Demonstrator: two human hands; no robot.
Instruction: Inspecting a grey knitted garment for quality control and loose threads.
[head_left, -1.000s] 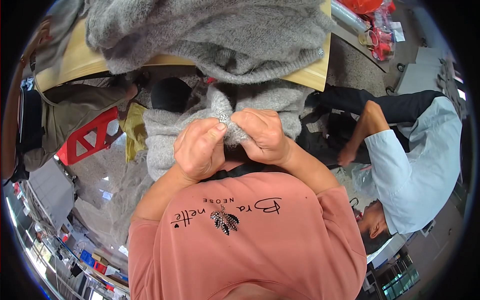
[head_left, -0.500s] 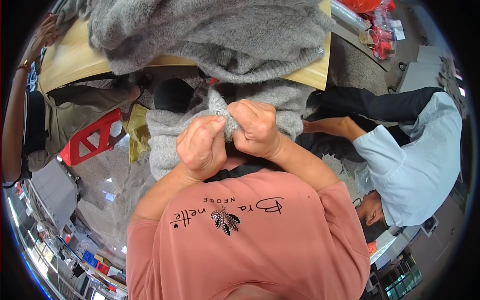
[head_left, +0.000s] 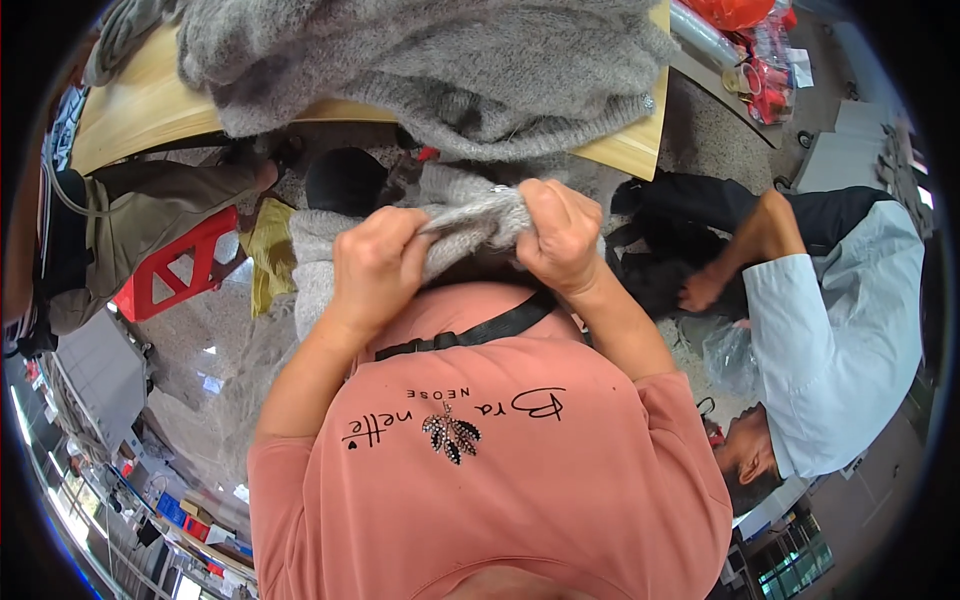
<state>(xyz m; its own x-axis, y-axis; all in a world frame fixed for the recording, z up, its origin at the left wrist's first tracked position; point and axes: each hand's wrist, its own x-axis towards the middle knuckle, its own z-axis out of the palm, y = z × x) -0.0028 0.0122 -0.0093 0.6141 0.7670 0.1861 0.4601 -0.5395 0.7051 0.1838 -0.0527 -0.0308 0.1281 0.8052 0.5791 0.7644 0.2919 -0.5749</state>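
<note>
Both my hands grip one grey fuzzy knitted garment (head_left: pixel 470 205) just above my chest. My left hand (head_left: pixel 378 268) pinches its fabric from the left, fingers curled shut. My right hand (head_left: pixel 560 236) is fisted on the bunched edge from the right, close beside the left. The rest of the garment hangs down over my lap at the left. A larger heap of grey knitwear (head_left: pixel 430 70) lies on the wooden table (head_left: pixel 140 105) beyond my hands.
A person in a light blue shirt (head_left: pixel 840 340) bends down at my right, one hand on a dark bag (head_left: pixel 670 270) on the floor. A red plastic stool (head_left: pixel 170 270) and a seated person's leg are at the left. Red items lie at the far right.
My hands have shifted slightly right along the garment, bunching more fabric between them. The person at the right has bent lower toward the floor.
</note>
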